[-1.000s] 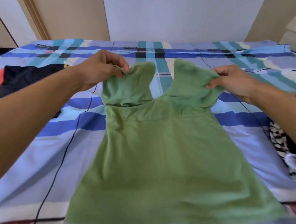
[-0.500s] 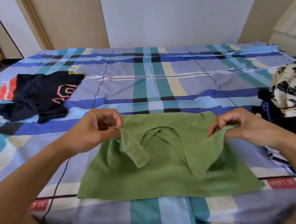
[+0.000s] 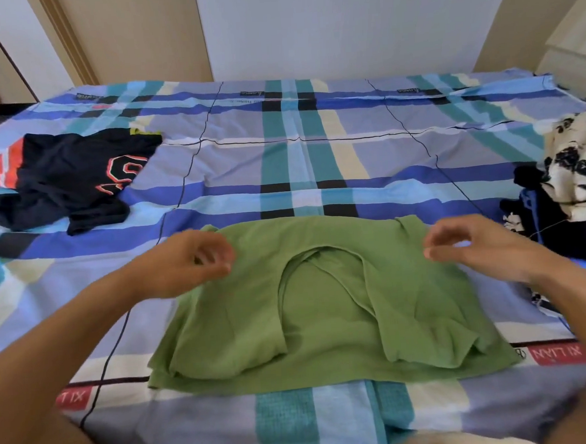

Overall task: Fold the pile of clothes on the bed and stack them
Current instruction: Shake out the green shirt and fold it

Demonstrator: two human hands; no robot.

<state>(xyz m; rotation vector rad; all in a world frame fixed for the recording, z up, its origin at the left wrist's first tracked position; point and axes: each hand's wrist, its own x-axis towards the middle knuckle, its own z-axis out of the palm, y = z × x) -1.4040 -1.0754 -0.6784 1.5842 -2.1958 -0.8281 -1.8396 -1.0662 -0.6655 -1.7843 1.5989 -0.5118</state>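
Observation:
A green sleeveless top (image 3: 324, 309) lies on the bed near its front edge, folded in half with the shoulder straps brought down over the body. My left hand (image 3: 187, 262) hovers over the top's far left corner, fingers loosely curled and holding nothing. Over the far right corner my right hand (image 3: 475, 245) hangs the same way, empty and apart from the cloth. A dark jersey (image 3: 66, 180) with orange lettering lies crumpled at the left. A pile of clothes (image 3: 570, 177), black-and-white print on top, sits at the right edge.
The bed (image 3: 300, 146) wears a blue, teal and cream plaid sheet. A wall runs behind it, with a door frame (image 3: 68, 43) at the back left and pale furniture (image 3: 572, 43) at the back right.
Both hands pulled the top's shoulders toward me, folding it in half, then let go of the straps. The hands now hover empty above the folded top.

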